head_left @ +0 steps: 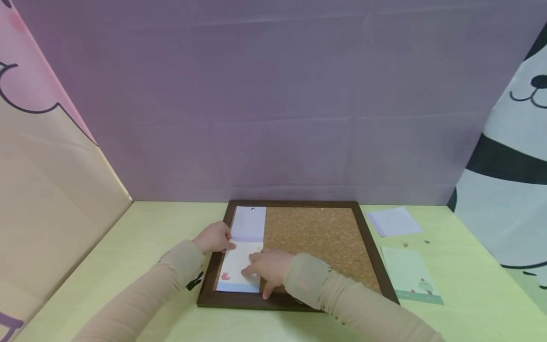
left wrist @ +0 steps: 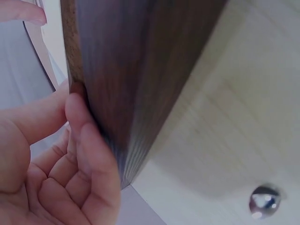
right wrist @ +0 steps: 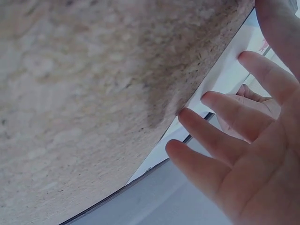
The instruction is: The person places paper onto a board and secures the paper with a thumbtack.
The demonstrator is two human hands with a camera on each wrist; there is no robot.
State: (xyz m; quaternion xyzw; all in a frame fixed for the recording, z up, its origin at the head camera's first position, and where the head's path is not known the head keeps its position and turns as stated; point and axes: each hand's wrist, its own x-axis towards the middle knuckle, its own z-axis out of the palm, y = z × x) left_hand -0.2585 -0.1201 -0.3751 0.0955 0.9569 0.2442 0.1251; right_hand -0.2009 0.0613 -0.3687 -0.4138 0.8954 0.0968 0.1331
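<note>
A cream note sheet (head_left: 240, 266) with a red picture and a blue lower band lies on the left side of a brown-framed corkboard (head_left: 312, 237). Its top edge meets a lilac note sheet (head_left: 249, 223), which has a small round pin (head_left: 253, 209) at its top. My left hand (head_left: 215, 237) pinches the cream sheet's upper left edge between thumb and index finger, beside the frame; the left wrist view shows this grip (left wrist: 70, 150) close up. With fingers spread and fairly straight, my right hand (head_left: 271, 268) rests its fingertips along the sheet's right side; the right wrist view shows the fingers (right wrist: 225, 145).
Right of the board lie another lilac sheet (head_left: 394, 222) and a green sheet (head_left: 412, 275) with a tree picture. Two small pins (head_left: 427, 242) sit between them. A shiny round object (left wrist: 264, 201) shows on the table in the left wrist view. A purple backdrop (head_left: 273, 104) stands behind.
</note>
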